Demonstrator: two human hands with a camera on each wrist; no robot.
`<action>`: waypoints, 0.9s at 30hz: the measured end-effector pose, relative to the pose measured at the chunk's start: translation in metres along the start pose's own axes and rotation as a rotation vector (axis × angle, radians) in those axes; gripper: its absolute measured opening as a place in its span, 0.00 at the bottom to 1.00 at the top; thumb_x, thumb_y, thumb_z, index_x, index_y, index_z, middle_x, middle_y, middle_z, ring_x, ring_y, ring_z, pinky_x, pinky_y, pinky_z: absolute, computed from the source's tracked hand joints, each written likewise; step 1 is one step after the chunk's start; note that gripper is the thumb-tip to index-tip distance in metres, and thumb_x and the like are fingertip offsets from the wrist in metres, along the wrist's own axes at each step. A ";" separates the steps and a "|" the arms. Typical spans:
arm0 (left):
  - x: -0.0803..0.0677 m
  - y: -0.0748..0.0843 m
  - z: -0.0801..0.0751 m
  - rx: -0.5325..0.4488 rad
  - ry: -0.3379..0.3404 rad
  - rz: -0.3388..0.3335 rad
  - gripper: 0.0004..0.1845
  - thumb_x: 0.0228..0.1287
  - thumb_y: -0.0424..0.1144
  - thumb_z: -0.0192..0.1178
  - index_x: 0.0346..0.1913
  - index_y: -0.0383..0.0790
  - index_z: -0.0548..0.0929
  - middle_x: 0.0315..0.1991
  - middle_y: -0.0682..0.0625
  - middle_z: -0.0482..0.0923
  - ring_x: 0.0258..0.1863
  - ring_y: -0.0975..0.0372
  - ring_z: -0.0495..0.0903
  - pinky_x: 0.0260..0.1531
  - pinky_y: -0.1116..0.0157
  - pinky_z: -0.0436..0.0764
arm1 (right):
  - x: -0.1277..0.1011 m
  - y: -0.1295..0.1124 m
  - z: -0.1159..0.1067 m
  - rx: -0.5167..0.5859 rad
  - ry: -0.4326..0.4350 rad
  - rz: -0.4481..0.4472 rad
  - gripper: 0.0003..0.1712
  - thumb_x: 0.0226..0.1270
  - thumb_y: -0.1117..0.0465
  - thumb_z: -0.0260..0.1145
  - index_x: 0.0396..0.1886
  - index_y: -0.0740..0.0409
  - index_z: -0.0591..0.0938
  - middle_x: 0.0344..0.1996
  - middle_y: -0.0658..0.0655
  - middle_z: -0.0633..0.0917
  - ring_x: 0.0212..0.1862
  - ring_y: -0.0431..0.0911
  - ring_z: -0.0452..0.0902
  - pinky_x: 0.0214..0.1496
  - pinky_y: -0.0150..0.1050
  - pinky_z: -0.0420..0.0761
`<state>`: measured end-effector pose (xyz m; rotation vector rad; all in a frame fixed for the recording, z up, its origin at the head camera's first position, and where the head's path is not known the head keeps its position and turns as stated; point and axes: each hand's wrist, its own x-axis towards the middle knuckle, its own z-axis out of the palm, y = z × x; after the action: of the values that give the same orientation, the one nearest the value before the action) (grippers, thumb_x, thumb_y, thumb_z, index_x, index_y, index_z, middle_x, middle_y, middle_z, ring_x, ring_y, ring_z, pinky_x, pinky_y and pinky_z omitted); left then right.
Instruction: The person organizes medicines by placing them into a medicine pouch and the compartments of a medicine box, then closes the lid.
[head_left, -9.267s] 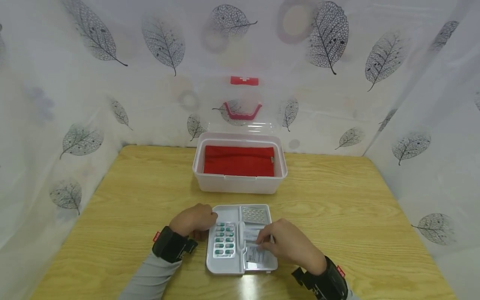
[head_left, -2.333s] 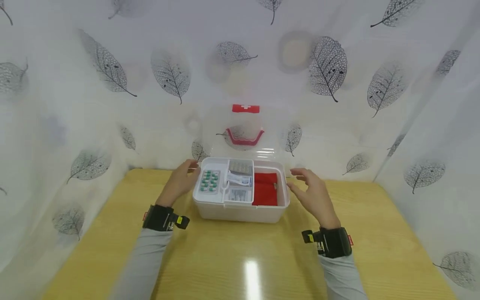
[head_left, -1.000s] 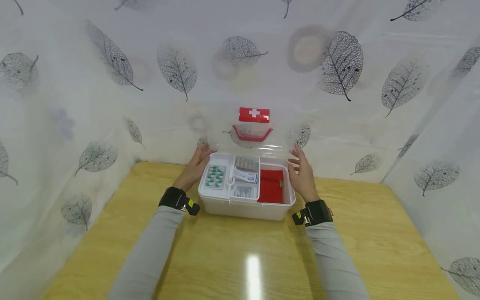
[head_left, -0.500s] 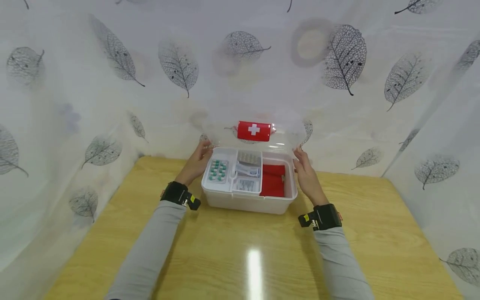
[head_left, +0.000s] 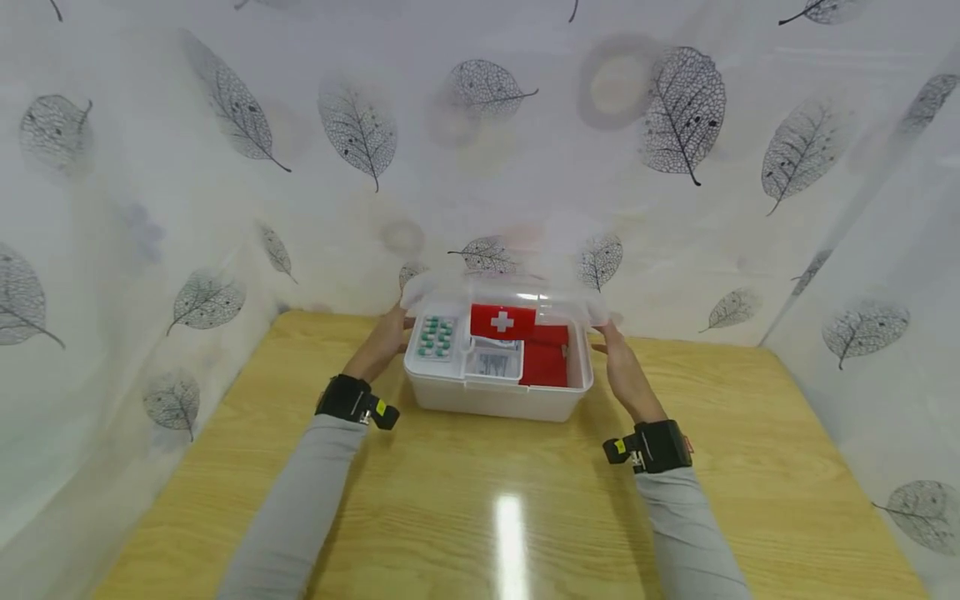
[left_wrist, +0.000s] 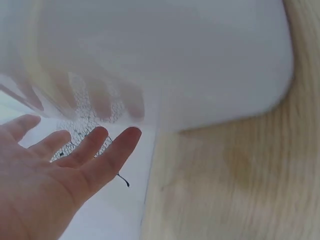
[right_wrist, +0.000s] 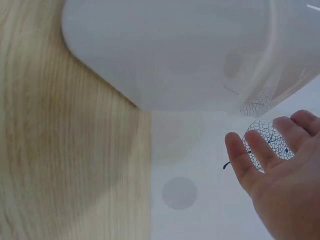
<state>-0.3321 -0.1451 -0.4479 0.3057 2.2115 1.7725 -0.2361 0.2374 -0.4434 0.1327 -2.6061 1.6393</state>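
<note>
A white first-aid box (head_left: 495,402) stands at the table's back edge. Its clear lid (head_left: 564,310), with a red white-cross label (head_left: 502,322), is tilted partway down over the back of the box. My left hand (head_left: 381,346) is at the lid's left end, fingers spread and nearly straight beside the clear wall in the left wrist view. At the right end my right hand (head_left: 624,375) has its fingers extended, close to the plastic. In the box, a tray (head_left: 453,367) carries a capsule blister pack (head_left: 436,337) and a printed sachet (head_left: 493,364); folded red cloth (head_left: 545,362) lies at right.
The wooden table (head_left: 450,500) stretches in front of the box, with a bright light reflection on it. A leaf-patterned white curtain (head_left: 547,167) hangs right behind the box and along both sides.
The tray went from the table into the box's left side. Both hands moved to the lid's ends, and the lid has swung from upright forward and down, its red label now over the tray.
</note>
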 end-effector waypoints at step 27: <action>-0.024 -0.024 0.001 0.033 0.009 0.206 0.34 0.81 0.59 0.24 0.83 0.50 0.43 0.83 0.45 0.42 0.81 0.48 0.45 0.73 0.39 0.53 | -0.018 0.023 0.015 0.003 0.008 -0.195 0.31 0.86 0.46 0.29 0.83 0.43 0.52 0.81 0.56 0.56 0.74 0.59 0.60 0.73 0.64 0.57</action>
<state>-0.3088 -0.1576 -0.4690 0.5511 2.2888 1.8433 -0.2209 0.2342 -0.4722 0.3665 -2.4940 1.5737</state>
